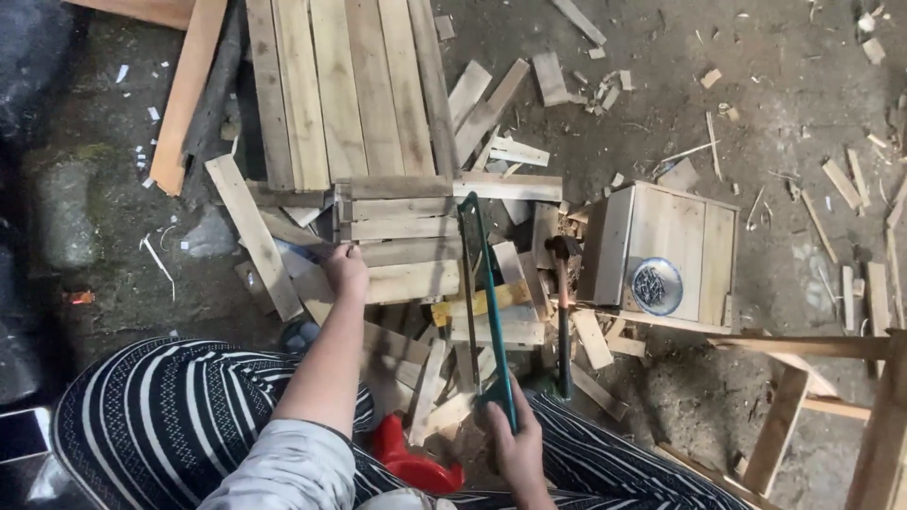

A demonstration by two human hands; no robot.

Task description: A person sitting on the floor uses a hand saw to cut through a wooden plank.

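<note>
My right hand [518, 444] grips the handle of a green-framed hacksaw [482, 274], whose frame runs away from me to a horizontal wooden slat [402, 229]. My left hand [346, 269] presses down on the left part of that stack of slats, just below a small wooden frame piece [392, 203]. The saw's far end lies at the right end of the slats. My knees in striped black-and-white trousers frame the bottom of the view.
A hammer [563, 312] lies to the right of the saw. A wooden box [666, 255] carries a round tin of nails [657, 285]. A slatted pallet [345, 90] lies beyond. Offcuts and chips litter the dirt floor. A red object [411, 461] sits between my knees.
</note>
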